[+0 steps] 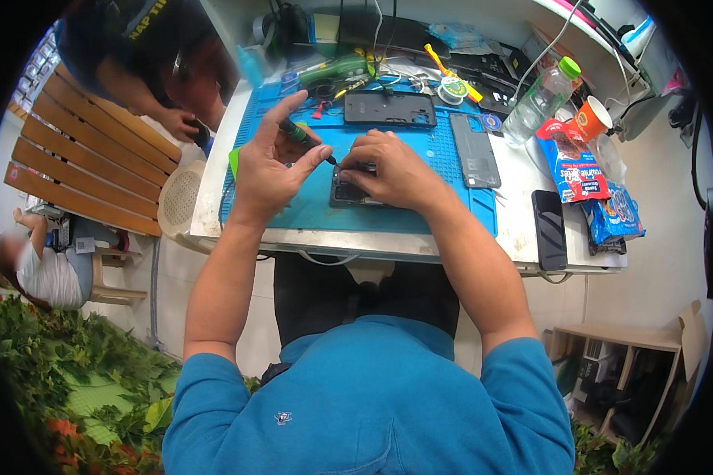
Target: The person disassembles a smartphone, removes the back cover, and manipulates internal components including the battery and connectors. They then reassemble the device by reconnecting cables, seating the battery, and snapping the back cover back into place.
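My left hand (277, 174) grips a black-and-green screwdriver (298, 134) in a raised position, its tip down at the left side of an opened dark phone (358, 195). My right hand (392, 170) is closed over that phone, fingertips beside the tip; whatever they pinch is hidden. The phone lies on a blue repair mat (269, 214). Behind it sit a black phone frame (388, 109) and, to the right, a grey back panel (474, 152).
Cluttered tools (333, 71) line the back. Right: bottle (531, 107), cup (592, 119), snack packs (570, 162), black phone (550, 229). Left: wooden bench (83, 170), plastic chair (181, 206), person in dark shirt (139, 71), seated person in white shirt (47, 273). Lower right: wooden cabinet (618, 340).
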A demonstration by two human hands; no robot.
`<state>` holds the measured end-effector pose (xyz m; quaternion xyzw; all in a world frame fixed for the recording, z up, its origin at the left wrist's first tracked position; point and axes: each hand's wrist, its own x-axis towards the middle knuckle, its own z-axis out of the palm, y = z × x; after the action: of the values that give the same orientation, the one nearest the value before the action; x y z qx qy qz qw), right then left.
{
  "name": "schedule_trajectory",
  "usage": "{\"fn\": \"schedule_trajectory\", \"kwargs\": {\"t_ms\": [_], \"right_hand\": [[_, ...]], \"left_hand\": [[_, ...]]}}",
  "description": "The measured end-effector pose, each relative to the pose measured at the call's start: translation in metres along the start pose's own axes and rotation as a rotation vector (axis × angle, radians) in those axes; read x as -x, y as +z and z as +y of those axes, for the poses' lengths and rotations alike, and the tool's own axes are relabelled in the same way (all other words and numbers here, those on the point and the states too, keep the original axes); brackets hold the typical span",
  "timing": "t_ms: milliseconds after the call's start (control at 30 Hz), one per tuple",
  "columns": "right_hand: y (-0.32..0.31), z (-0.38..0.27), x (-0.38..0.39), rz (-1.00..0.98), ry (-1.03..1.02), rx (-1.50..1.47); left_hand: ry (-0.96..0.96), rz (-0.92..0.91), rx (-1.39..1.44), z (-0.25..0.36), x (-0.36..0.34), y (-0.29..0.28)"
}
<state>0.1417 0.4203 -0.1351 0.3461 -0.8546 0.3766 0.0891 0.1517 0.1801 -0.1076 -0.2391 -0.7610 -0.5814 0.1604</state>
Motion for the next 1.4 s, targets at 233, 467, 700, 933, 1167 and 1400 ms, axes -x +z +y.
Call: {"fn": "schedule_trajectory", "kwargs": {"t_ms": [233, 467, 700, 933, 1167, 1400], "right_hand": [[-0.008, 0.007, -0.003, 0.216, 0.196, 0.014], [-0.039, 0.023, -0.008, 0.428, 0.302, 0.164], [-0.042, 0.067, -0.035, 0.201, 0.155, 0.56], [-0.035, 0.067, -0.036, 0.25, 0.109, 0.563], [-0.034, 0.02, -0.019, 0.198, 0.008, 0.404], [-0.025, 0.007, -0.014, 0.073, 0.029, 0.345]], "left_hand": [[-0.008, -0.026, -0.115, -0.006, 0.004, -0.004], [0.03, -0.036, -0.212, -0.009, 0.006, -0.004], [0.034, -0.027, -0.161, -0.011, 0.003, -0.004], [0.011, -0.014, -0.128, -0.014, 0.005, -0.004], [0.016, -0.005, -0.121, -0.015, 0.005, -0.003], [0.011, -0.029, -0.148, -0.014, 0.003, -0.004]]}}
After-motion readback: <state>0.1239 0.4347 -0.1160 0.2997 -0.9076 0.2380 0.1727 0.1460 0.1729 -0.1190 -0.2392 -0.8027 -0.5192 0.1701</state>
